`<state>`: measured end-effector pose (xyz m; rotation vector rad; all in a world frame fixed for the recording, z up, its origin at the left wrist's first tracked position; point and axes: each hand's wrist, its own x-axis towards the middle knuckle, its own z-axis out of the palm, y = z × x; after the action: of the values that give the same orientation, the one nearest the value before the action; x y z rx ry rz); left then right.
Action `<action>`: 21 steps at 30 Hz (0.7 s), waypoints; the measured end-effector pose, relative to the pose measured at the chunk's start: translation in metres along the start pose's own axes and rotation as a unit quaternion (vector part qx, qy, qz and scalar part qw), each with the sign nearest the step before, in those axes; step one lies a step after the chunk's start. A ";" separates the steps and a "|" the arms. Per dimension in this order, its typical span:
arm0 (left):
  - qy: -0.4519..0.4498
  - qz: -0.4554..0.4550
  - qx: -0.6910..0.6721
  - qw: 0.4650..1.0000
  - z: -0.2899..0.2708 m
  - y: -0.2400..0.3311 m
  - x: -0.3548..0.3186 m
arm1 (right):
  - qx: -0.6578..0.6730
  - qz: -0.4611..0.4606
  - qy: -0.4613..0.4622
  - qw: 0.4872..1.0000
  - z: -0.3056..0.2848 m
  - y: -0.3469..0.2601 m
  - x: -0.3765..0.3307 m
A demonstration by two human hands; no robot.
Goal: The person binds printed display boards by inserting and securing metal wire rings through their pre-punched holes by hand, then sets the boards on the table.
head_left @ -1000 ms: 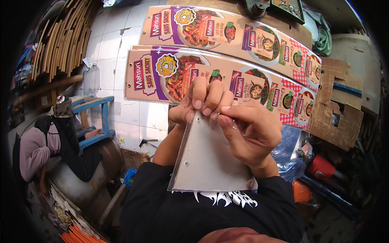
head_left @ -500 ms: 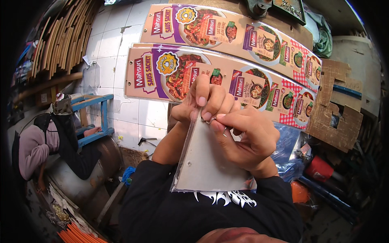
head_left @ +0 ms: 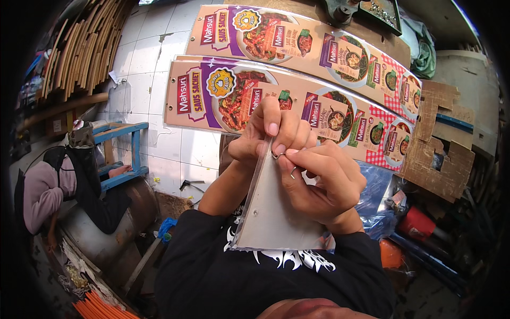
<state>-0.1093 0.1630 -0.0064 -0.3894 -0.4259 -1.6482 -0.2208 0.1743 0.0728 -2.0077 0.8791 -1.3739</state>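
A board with a plain grey back [head_left: 284, 215] and a clear plastic edge is held upright and tilted before my chest. My left hand [head_left: 268, 130] grips its upper corner, with the thumb on one side and the fingers on the other. A bent metal wire hook [head_left: 295, 173] is pinched between the thumb and forefinger of my right hand [head_left: 329, 183]. Its one end meets the board's corner under my left fingertips, where the fingers partly hide it. A small metal eyelet [head_left: 255, 212] shows lower along the board's edge.
Long printed food display strips [head_left: 212, 98] lie ahead on a bench, beside torn brown cardboard [head_left: 435, 143]. At the far right stands a tray of small metal pieces [head_left: 382, 16]. A person [head_left: 50, 186] sits at left near a blue frame [head_left: 125, 183]. Wooden slats [head_left: 79, 53] lean behind.
The board has tilted slightly and its lower left corner has shifted right. The wire hook has turned a little in my right fingers, and both hands keep their hold.
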 end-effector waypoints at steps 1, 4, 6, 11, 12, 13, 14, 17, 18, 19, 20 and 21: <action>0.006 -0.001 0.006 1.000 0.000 0.000 0.000 | -0.003 0.000 0.004 1.000 0.000 0.000 -0.001; 0.012 -0.001 0.017 1.000 0.000 0.000 -0.001 | -0.015 0.004 0.008 1.000 -0.001 -0.002 -0.001; 0.014 -0.001 0.022 1.000 0.001 -0.001 -0.001 | -0.023 0.007 0.007 1.000 -0.003 -0.004 -0.001; 0.024 -0.011 0.050 0.998 0.005 0.002 0.000 | -0.041 0.002 0.010 0.999 -0.004 -0.006 -0.001; 0.028 -0.011 0.058 0.998 0.006 0.002 0.000 | -0.042 0.002 0.010 0.999 -0.005 -0.007 -0.002; 0.033 -0.011 0.065 0.997 0.008 0.002 0.000 | -0.048 0.001 0.004 0.999 -0.007 -0.008 -0.002; 0.032 -0.011 0.065 0.997 0.010 0.003 0.001 | -0.053 -0.001 -0.002 0.999 -0.008 -0.009 -0.003; 0.042 -0.020 0.096 0.994 0.012 0.007 0.001 | -0.072 -0.033 0.020 0.997 -0.006 -0.008 -0.003; 0.041 -0.023 0.106 0.993 0.012 0.008 0.001 | -0.073 -0.034 0.020 0.997 -0.007 -0.009 -0.002; 0.040 -0.026 0.115 0.992 0.012 0.009 0.000 | -0.080 -0.036 0.011 0.996 -0.008 -0.011 -0.001; 0.039 -0.025 0.115 0.992 0.013 0.009 0.000 | -0.087 -0.039 0.001 0.995 -0.009 -0.012 0.000; 0.045 -0.023 0.121 0.991 0.015 0.009 0.000 | -0.088 -0.040 0.001 0.995 -0.008 -0.013 -0.001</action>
<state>-0.0999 0.1690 0.0070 -0.1245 -0.5625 -1.6292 -0.2260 0.1830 0.0849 -2.1947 0.9594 -1.3839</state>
